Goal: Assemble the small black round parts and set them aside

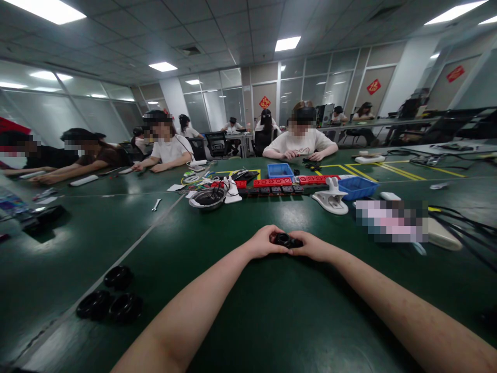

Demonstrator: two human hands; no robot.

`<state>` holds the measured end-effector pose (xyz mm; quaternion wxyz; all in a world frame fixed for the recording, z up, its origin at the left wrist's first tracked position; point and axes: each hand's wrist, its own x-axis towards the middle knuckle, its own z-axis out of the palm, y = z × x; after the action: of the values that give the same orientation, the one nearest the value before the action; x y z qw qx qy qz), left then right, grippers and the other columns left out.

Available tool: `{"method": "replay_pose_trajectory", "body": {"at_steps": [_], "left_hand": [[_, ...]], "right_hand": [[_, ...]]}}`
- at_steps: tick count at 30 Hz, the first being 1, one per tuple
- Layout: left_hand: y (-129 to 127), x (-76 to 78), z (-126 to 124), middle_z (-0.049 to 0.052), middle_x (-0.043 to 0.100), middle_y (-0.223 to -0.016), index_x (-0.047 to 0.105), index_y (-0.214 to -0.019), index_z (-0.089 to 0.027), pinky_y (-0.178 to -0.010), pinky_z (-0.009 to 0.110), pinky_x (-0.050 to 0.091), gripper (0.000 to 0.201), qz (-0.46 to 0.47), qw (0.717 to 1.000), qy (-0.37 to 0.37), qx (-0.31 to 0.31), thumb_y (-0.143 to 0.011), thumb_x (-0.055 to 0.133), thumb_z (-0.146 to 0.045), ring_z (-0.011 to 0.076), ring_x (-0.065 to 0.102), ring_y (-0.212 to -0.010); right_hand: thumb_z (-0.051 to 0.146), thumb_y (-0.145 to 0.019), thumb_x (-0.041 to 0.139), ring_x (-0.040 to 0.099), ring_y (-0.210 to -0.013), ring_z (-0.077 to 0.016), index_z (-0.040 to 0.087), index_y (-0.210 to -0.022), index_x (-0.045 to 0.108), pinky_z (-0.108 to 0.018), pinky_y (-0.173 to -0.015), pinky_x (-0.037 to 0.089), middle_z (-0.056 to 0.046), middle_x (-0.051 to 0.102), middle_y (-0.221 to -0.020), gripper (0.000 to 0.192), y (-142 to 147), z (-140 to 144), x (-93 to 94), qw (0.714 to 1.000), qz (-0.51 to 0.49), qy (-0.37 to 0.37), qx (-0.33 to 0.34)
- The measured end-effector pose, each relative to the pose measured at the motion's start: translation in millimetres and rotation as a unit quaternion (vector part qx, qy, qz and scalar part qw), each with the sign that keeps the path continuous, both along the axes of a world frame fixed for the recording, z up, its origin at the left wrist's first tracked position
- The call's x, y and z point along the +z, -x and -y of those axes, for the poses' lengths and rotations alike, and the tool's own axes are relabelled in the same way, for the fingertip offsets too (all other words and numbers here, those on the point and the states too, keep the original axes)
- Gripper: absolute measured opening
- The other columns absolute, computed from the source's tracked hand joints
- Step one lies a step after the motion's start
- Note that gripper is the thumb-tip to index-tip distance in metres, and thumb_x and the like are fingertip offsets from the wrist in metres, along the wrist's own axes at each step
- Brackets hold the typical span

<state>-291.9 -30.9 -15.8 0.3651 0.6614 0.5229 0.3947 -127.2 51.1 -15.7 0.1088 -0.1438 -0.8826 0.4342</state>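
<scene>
We hold a small black round part (284, 240) between both hands, out in front of us over the green table (240, 316). The left hand (264, 242) closes on it from the left side and the right hand (312, 246) from the right, the fingers of each curled narrowly around it, so that only the top of the part shows between them. The part sits just above or on the table surface; we cannot tell which.

Taking the part as our landmark: three black ring-shaped pieces (111, 300) lie well apart from it, to the near left. A metal bowl (207, 198) stands beyond it and to the left. A row of red and black blocks (274, 185) runs across beyond it, with a blue tray (280, 170) behind that row. A white clamp-like stand (332, 199) sits beyond it and to the right, just beside a second blue tray (357, 187). Other people sit at the far edge of the table, well beyond the part, at their own work.

We judge the step in hand to be two-handed fitting or turning of the part. The next move calls for a steady counter-hold by one hand while the other works, and for keeping the part low over the table.
</scene>
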Motion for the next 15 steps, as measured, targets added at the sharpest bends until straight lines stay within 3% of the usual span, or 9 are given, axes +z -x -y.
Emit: {"method": "replay_pose_trajectory", "body": {"at_steps": [15], "left_hand": [[-1.1,-8.1,-3.1,0.001,0.048,-0.075,0.050,-0.089,-0.013,-0.051,0.019,0.033,0.048,-0.035,0.999,-0.028,0.022,-0.051,0.067,-0.036,0.0072,0.040,-0.058]], "right_hand": [[0.026,-0.065,0.056,0.050,-0.075,-0.0157,0.014,-0.094,0.054,-0.026,-0.067,0.038,-0.003,0.057,-0.084,0.031,0.6,-2.3,-3.2,0.999,0.004,-0.052,-0.005]]}}
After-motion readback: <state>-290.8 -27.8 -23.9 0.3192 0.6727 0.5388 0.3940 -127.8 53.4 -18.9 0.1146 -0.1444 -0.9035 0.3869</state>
